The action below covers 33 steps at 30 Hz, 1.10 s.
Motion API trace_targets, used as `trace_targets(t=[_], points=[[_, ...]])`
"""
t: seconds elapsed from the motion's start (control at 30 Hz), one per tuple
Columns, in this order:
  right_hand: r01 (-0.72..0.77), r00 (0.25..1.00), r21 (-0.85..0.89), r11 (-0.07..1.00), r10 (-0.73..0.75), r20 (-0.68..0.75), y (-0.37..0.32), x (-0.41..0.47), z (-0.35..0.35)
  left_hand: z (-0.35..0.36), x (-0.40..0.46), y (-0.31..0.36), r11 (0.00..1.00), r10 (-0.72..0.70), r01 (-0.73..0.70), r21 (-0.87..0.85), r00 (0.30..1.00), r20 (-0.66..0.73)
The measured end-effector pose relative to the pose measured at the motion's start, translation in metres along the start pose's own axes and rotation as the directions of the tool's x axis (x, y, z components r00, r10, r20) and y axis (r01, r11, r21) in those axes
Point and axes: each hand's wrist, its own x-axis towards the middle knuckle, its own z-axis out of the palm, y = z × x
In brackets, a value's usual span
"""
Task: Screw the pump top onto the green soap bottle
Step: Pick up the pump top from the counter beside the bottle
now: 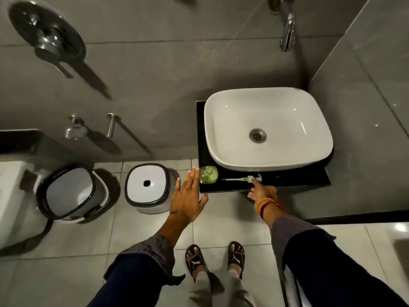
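The green soap bottle (208, 175) stands upright with its neck bare at the front left corner of the black counter (287, 180). The white pump top (243, 179) lies flat on the counter to the bottle's right, its tube pointing left toward the bottle. My left hand (188, 196) is flat and open, fingers together, just left of the bottle and apart from it. My right hand (262, 191) reaches in from the counter's front edge, one fingertip touching the pump's head; nothing is gripped.
A white basin (221, 120) fills most of the counter, with a chrome tap (287, 29) on the wall above it. Two lidded bins (147, 188) (70, 192) stand on the tiled floor at left. My sandalled feet (215, 258) are below the counter edge.
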Motion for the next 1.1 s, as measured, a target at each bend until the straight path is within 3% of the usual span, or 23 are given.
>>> trace_targets(t=[0.13, 0.33, 0.6, 0.73, 0.9, 1.1], points=[[-0.053, 0.998, 0.166, 0.985, 0.05, 0.023, -0.004, 0.015, 0.015, 0.012, 0.007, 0.004, 1.0, -0.014, 0.014, -0.002, 1.0, -0.018], [-0.056, 0.998, 0.13, 0.99, 0.06, -0.026, -0.001, 0.037, 0.028, 0.023, 0.011, 0.001, 1.0, -0.01, 0.01, 0.012, 1.0, -0.02], [-0.001, 0.991, 0.278, 0.96, 0.039, -0.131, 0.013, 0.009, 0.014, 0.024, 0.011, 0.003, 0.999, -0.015, 0.014, 0.045, 1.0, 0.012], [0.238, 0.971, 0.267, 0.934, -0.222, -0.089, 0.013, -0.027, 0.004, 0.019, 0.008, 0.005, 0.998, -0.016, 0.014, 0.057, 0.999, 0.029], [0.585, 0.804, 0.155, 0.796, -0.594, 0.016, -0.017, -0.068, 0.013, 0.013, 0.009, 0.004, 0.997, -0.02, 0.016, 0.08, 0.999, 0.042], [0.74, 0.645, 0.144, 0.657, -0.754, 0.126, -0.033, -0.091, 0.036, 0.014, 0.009, 0.007, 0.996, -0.04, 0.037, 0.08, 0.999, 0.036]])
